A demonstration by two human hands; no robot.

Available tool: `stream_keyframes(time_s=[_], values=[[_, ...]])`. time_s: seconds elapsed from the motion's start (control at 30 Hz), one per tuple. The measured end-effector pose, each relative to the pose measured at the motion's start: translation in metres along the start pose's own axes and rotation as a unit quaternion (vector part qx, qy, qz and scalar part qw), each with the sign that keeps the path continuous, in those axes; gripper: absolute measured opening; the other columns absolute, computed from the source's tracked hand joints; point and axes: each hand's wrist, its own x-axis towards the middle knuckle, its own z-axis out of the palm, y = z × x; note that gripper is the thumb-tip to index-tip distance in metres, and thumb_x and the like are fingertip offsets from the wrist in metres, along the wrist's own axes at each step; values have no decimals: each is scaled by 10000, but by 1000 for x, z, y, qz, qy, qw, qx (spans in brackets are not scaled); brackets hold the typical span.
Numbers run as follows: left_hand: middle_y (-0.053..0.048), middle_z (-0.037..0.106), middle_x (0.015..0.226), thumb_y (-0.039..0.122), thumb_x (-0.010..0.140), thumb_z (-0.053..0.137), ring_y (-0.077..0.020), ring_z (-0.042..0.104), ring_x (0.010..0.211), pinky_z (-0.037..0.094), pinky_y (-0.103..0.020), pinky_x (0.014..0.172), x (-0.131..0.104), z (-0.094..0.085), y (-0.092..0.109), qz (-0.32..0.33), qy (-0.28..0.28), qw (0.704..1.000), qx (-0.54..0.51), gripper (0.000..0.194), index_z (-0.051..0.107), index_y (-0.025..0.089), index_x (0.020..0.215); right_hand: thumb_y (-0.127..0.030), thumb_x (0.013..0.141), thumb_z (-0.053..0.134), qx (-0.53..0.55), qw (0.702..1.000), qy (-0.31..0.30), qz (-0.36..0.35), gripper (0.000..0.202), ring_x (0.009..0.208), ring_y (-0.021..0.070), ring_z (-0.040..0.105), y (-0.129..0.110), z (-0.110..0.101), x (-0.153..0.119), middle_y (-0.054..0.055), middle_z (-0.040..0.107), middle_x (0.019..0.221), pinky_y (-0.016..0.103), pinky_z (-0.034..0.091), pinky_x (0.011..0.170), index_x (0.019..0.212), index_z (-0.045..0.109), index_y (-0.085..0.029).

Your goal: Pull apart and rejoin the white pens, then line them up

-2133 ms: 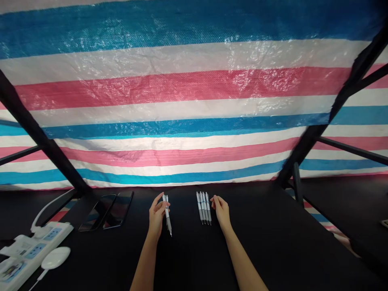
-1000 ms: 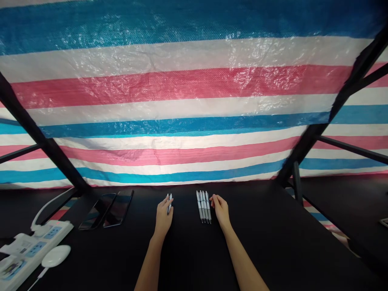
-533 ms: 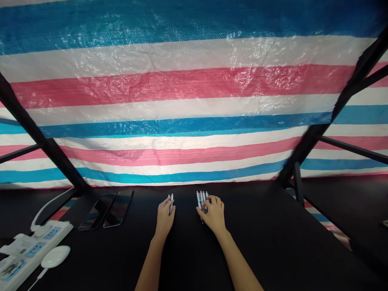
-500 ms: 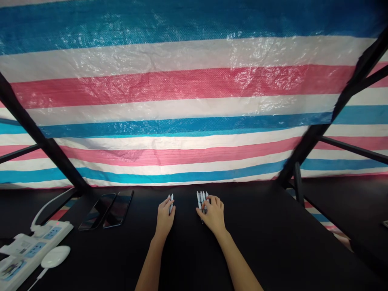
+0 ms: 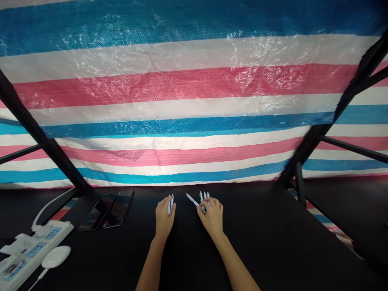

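Note:
My left hand [image 5: 165, 214] rests on the black table, its fingers closed around white pens [image 5: 170, 206] that point away from me. To the right, my right hand [image 5: 212, 216] pinches one white pen [image 5: 194, 200], which slants with its far end toward the left. Beyond the right fingers several more white pens [image 5: 205, 196] lie side by side, their near ends hidden under that hand.
Two dark phones [image 5: 98, 212] [image 5: 119, 210] lie at the left. Nearer me are a white power strip [image 5: 45, 238] and a white oval device on a cable [image 5: 57, 257]. Black frame bars [image 5: 298, 161] stand at both sides, with a striped sheet [image 5: 182, 157] behind.
One pen under my right hand has swung out of the row, its far end now to the left. The left hand's fingers have shifted slightly over its pens.

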Motion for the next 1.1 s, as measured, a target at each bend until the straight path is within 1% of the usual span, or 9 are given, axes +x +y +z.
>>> stream_keyframes(time_s=[0.1, 0.17, 0.33, 0.47, 0.57, 0.67, 0.77, 0.97, 1.1], values=[[-100, 622, 1153, 316, 840, 497, -263, 538, 1097, 381, -430, 957, -2, -2, 9, 25, -19, 999, -9, 362, 573, 225, 1182, -378, 876, 455, 105, 993, -54, 8, 268, 795, 216, 574, 5, -6, 4, 52, 670, 808, 358, 338, 813, 805, 665, -229], [-95, 607, 1188, 316, 856, 483, -254, 532, 1118, 379, -423, 961, -3, -2, 12, 41, -39, 998, -18, 382, 539, 237, 1225, -413, 888, 426, 163, 983, -81, 11, 309, 759, 203, 586, 8, -8, 5, 41, 680, 804, 342, 336, 815, 816, 668, -234], [-71, 657, 1070, 295, 873, 465, -223, 592, 1007, 426, -386, 917, -5, -2, 15, 58, -65, 995, -47, 308, 598, 259, 1148, -458, 861, 433, 230, 968, -94, 32, 369, 697, 196, 561, 13, -9, 8, 25, 649, 694, 321, 346, 785, 690, 656, -219], [-74, 661, 1029, 300, 867, 474, -224, 596, 987, 447, -367, 906, -5, -3, 21, 62, -51, 995, -60, 296, 629, 251, 1115, -523, 840, 434, 263, 957, -108, 53, 471, 602, 173, 521, 15, -9, 10, 7, 551, 539, 287, 372, 700, 560, 635, -202], [-70, 663, 1003, 309, 871, 467, -213, 609, 962, 466, -343, 889, -5, -4, 26, 80, -58, 994, -47, 263, 663, 247, 1036, -530, 847, 415, 285, 946, -138, 66, 510, 532, 151, 500, 17, -11, 10, -5, 502, 480, 255, 369, 607, 536, 630, -187], [-62, 651, 979, 304, 892, 434, -184, 623, 901, 494, -305, 824, -6, -3, 29, 121, -67, 990, -16, 250, 655, 230, 981, -509, 860, 399, 279, 942, -164, 93, 518, 447, 131, 458, 18, -13, 10, -18, 448, 426, 239, 338, 518, 508, 589, -179], [-55, 622, 952, 288, 907, 408, -157, 618, 853, 492, -269, 775, -8, -2, 31, 143, -71, 987, 10, 230, 623, 208, 925, -489, 873, 372, 241, 951, -166, 104, 537, 432, 129, 456, 17, -14, 9, -17, 431, 411, 239, 330, 510, 454, 516, -186], [-45, 564, 867, 287, 922, 343, -144, 585, 792, 468, -252, 728, -8, -4, 31, 98, -84, 992, 9, 255, 546, 195, 798, -439, 918, 288, 159, 980, -119, 17, 559, 525, 146, 494, 6, -13, 8, 7, 491, 460, 278, 361, 666, 462, 500, -194], [-45, 549, 806, 305, 916, 334, -159, 574, 775, 461, -271, 731, -7, -4, 28, 70, -78, 994, -15, 277, 524, 191, 749, -446, 923, 317, 144, 986, -78, -33, 525, 559, 152, 465, 4, -12, 8, -1, 444, 476, 280, 348, 652, 494, 490, -196]])
